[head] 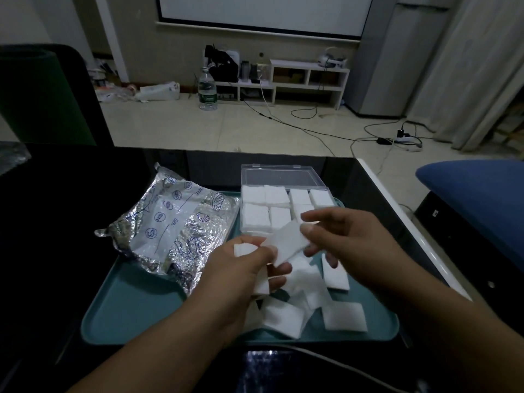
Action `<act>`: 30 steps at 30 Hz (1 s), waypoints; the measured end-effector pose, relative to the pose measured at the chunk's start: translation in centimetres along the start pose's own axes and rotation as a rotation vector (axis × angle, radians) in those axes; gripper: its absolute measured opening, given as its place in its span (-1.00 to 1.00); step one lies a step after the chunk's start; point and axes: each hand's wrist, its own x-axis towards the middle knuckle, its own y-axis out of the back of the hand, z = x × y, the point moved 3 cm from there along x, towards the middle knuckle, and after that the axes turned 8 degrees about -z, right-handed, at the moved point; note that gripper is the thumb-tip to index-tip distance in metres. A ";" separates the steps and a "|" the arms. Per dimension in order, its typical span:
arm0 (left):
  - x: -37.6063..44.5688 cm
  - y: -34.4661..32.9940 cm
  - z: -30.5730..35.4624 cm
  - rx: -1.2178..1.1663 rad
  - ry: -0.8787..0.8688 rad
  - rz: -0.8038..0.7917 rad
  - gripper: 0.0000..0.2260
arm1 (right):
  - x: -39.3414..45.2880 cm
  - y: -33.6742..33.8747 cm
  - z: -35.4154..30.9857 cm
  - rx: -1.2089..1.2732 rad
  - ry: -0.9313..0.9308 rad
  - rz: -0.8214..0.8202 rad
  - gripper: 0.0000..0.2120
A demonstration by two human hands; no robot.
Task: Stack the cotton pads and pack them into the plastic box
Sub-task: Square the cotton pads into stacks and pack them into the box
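Pads (286,313) lie loose and overlapping on the near right part of a teal tray (133,313), while more fill the box (286,207), a clear plastic case standing at the tray's far right corner with its lid (279,177) laid open behind it. The left hand (241,268) grips a small stack (245,249) between curled fingers and thumb, with more white pad showing under its lower fingers. The right hand (337,236) pinches a single pad (286,242) by its upper right edge between thumb and forefinger, the other fingers loosely bent below; this pad tilts down toward the left hand and appears to reach its thumb, just above the stack. Both hands are above the tray, just in front of the box. A crumpled foil bag (170,225) printed with blue drawings lies on the tray's left half. The tray rests on a dark glossy surface (56,222) with a white edge on the right. Beyond it is a pale tiled floor (198,126) with cables (312,129) and a power strip (402,139), a water bottle (207,89), a low white shelf (309,78) and a white screen (263,12) on the wall. A blue cushion (476,194) is cut off at the right edge. The room is dim, so the dark shape at far left, the clutter by the shelf and the object at the bottom edge are hard to make out. How many pads the stack holds cannot be told.
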 end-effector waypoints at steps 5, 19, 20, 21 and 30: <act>0.0 -0.3 0.5 -0.104 0.108 0.002 -0.63 | 0.3 0.0 -0.1 0.039 0.053 0.089 -0.86; 0.0 -0.5 -0.1 -0.226 0.200 -0.056 -0.50 | -0.4 -2.6 0.0 -0.481 0.297 -0.045 -0.56; 0.1 -0.4 0.0 -0.217 0.191 -0.043 -0.48 | -0.7 -2.6 -0.1 -0.472 0.293 -0.101 -0.46; 0.1 -0.5 0.0 -0.204 0.180 -0.038 -0.46 | -1.0 -2.8 -0.1 -0.484 0.283 -0.173 -0.34; 0.1 -0.7 0.0 -0.112 0.121 -0.243 -0.47 | -1.3 -4.0 0.0 -0.515 0.349 -0.241 -0.05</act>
